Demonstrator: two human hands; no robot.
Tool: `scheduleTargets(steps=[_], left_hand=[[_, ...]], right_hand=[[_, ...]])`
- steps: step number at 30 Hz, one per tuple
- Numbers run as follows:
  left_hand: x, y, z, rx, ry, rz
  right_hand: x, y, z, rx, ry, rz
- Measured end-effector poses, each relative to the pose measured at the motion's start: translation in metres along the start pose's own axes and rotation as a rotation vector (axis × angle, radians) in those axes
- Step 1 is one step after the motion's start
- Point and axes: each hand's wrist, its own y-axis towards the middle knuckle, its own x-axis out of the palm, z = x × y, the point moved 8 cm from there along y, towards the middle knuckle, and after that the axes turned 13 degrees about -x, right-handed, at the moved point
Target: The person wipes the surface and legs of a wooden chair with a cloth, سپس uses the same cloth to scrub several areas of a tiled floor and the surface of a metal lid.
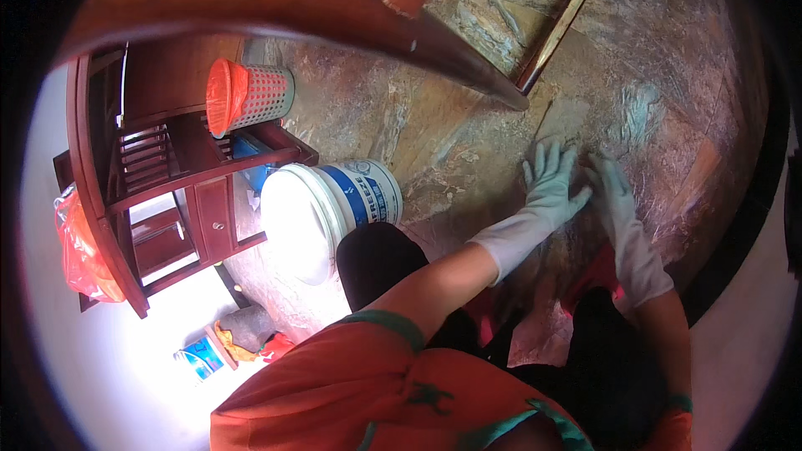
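Observation:
White gloves cover both of my hands, low over the brown marbled floor (451, 159). My left hand (551, 184) is open, its fingers spread and thumb pointing toward the other hand. Close beside it on the right, my right hand (614, 192) has its fingers loosely bent and a little apart. Nothing shows in either hand. Whether the gloves touch the floor, I cannot tell. A dark wooden furniture leg (476, 63) slants across ahead of my hands, ending on the floor beyond them.
A white lidded bucket (309, 221) with a blue label stands by my left knee. Beyond it are a waste basket (271, 93) with a red liner and a wooden cabinet (213, 217). A red plastic bag (88, 250) hangs there. A dark border strip (743, 225) curves along the right.

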Motion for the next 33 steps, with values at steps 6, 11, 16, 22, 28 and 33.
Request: scheduleTargets(steps=[6, 11, 16, 22, 28, 33], left_hand=[[0.021, 0.013, -0.038, 0.473, 0.292, 0.236], [-0.063, 0.057, -0.141, 0.326, 0.385, 0.367], [-0.117, 0.111, -0.196, 0.15, 0.542, 0.405], [-0.176, 0.16, -0.29, -0.219, 0.305, 0.412], [-0.193, 0.138, -0.371, -0.641, 0.34, 0.316], [-0.148, 0.076, -0.328, -0.781, 0.101, 0.635]], right_hand=[[-0.081, -0.03, -0.03, -0.101, -0.08, 0.081], [-0.118, -0.063, -0.029, -0.115, 0.238, 0.069], [-0.125, -0.071, -0.009, -0.091, 0.047, 0.091], [-0.153, -0.074, -0.025, -0.114, -0.207, 0.115], [-0.136, -0.071, -0.026, -0.07, -0.168, 0.167], [-0.101, -0.062, -0.016, 0.123, 0.131, 0.204]])
